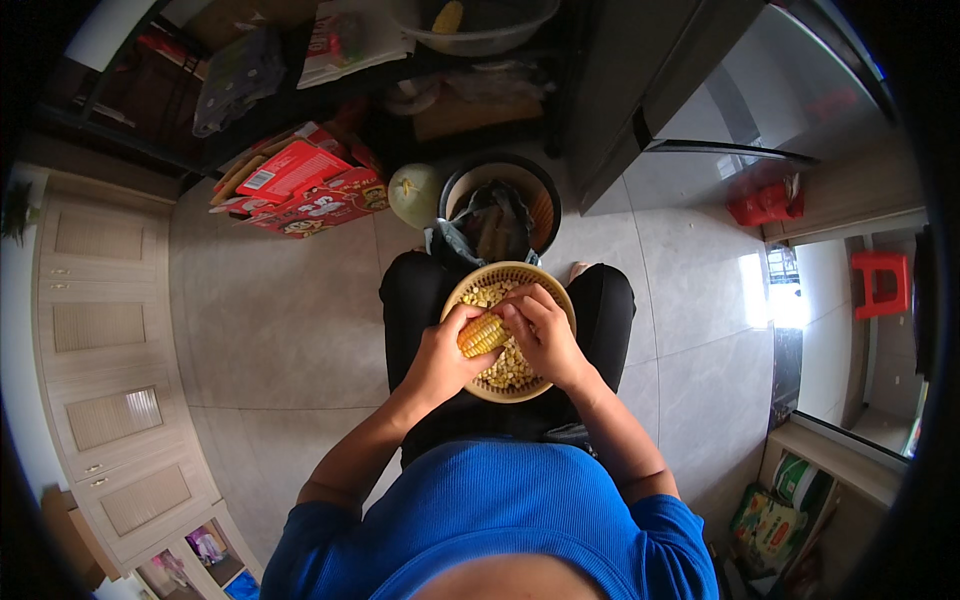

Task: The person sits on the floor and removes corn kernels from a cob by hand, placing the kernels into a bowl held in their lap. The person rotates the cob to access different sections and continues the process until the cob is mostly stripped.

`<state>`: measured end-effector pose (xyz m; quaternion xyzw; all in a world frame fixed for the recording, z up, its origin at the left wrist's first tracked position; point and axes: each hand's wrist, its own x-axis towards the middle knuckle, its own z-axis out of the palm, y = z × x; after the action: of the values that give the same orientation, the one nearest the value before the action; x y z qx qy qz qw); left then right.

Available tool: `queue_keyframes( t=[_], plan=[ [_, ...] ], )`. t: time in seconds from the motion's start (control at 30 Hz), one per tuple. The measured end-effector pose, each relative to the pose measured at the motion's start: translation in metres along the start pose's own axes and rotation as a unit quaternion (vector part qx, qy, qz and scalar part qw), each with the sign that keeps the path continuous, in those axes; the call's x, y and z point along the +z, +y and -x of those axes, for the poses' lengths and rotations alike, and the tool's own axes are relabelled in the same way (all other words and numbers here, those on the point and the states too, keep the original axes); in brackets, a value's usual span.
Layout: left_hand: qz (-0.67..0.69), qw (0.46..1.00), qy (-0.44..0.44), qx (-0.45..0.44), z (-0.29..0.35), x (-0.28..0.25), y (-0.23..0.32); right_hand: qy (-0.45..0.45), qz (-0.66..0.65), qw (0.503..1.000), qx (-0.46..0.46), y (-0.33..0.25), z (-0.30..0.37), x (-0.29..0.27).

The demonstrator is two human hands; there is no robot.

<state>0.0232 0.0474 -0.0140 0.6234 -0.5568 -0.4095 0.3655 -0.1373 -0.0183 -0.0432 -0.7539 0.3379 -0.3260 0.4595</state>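
Observation:
An ear of yellow corn (482, 337) is held over a round tan basket (512, 270) that rests between my thighs. My left hand (443, 355) wraps its fingers and thumb around the cob from the left. From the right, my right hand (548, 338) presses curled fingers and thumb against the cob's upper end, partly hiding it. Loose pale yellow kernels (510, 374) lie in the basket beneath both hands. Whether any kernels are pinched in my right fingers is hidden.
Just beyond the basket stands a round bin (546, 200) with a dark plastic bag (488, 228). A pale green melon (413, 196) and a red cardboard box (305, 190) sit left of it. A clear tub (490, 40) is on the shelf; a red stool (880, 284) stands far right.

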Motion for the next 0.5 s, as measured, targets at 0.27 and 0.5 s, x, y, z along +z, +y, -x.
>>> queue_keyframes(
  t=[0.27,0.5],
  plan=[
    [-0.055,0.998,0.022,0.029,-0.001,0.003,0.000,0.016,-0.048,0.997,0.049,-0.010,-0.003,0.003],
    [-0.091,0.994,0.038,0.050,-0.002,0.008,0.000,0.026,0.008,0.999,0.030,-0.004,-0.006,0.005]
  ],
)
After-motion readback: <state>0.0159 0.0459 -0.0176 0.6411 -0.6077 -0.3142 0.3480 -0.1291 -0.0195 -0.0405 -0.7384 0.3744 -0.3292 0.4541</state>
